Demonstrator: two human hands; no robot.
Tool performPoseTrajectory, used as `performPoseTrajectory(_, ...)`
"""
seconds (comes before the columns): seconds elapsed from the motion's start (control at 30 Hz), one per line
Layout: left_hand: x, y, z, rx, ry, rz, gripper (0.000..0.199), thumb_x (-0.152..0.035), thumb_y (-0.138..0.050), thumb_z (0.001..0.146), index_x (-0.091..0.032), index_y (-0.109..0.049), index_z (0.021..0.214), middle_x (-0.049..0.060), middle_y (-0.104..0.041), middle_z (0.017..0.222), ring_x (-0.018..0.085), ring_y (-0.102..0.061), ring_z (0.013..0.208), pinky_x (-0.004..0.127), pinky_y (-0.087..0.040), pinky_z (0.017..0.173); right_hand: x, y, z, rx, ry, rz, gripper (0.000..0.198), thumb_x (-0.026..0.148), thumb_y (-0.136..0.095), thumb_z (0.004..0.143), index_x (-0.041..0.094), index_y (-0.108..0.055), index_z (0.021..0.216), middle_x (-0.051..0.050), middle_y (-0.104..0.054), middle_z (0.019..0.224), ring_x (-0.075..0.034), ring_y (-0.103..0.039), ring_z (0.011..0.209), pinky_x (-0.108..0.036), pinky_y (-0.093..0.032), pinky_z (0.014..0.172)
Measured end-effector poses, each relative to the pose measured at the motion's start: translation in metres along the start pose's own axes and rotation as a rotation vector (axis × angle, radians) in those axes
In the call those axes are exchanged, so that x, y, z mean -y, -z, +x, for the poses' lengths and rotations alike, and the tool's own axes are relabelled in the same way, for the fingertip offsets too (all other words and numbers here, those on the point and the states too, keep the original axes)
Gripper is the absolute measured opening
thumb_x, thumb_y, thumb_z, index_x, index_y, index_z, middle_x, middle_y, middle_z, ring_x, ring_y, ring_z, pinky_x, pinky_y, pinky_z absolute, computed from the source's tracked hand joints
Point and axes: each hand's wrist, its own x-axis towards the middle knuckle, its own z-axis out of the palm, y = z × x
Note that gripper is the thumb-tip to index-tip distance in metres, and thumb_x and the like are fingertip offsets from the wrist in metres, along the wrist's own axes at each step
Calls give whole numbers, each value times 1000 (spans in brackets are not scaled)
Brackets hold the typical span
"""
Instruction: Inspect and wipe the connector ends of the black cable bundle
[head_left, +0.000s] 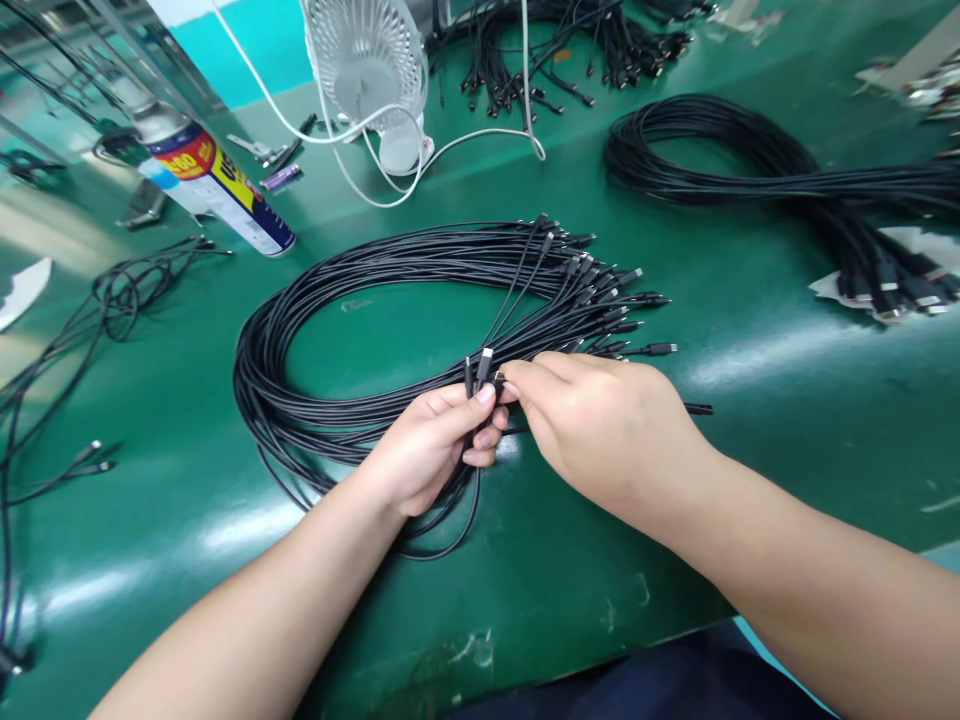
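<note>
Between thumb and fingers, my left hand [442,440] grips several black cable ends whose plugs [485,362] point up, metal tips showing. My right hand [600,420] is closed in a pinch at one of these cable plugs [498,382], its fingertips meeting those of my left hand. Just beyond both hands lies a large looped bundle of black cables [300,300] on the green table. Its many plug ends [615,300] fan out to the right. The curled fingers partly hide the held plugs.
A spray can [217,180] stands at the back left, near a white fan [367,80] with a looping white cord. Another black cable coil [712,150] lies at the right, and more cables [570,50] lie at the back. Loose cables [127,290] trail along the left.
</note>
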Motion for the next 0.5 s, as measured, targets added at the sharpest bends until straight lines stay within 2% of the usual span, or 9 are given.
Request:
performPoseTrajectory(0.3,-1,2,-1,19,12,-7,16,-24,-71,82,-9,-68,76,4,-54,72,4,-42,54,15,-30,46,-2,2,0,62,-46,-2,26,8,-51,84,15,-72,97,-4,-71,77,-16,-65,64,-27,-38,53)
performPoseTrajectory(0.5,-3,1,-1,14,22,-26,14,-22,-73,79,-9,-68,75,4,-55,71,5,-41,54,16,-29,45,-2,5,0,103,-76,53,27,8,-50,85,16,-73,97,-3,-72,78,-16,-66,66,-27,-38,54)
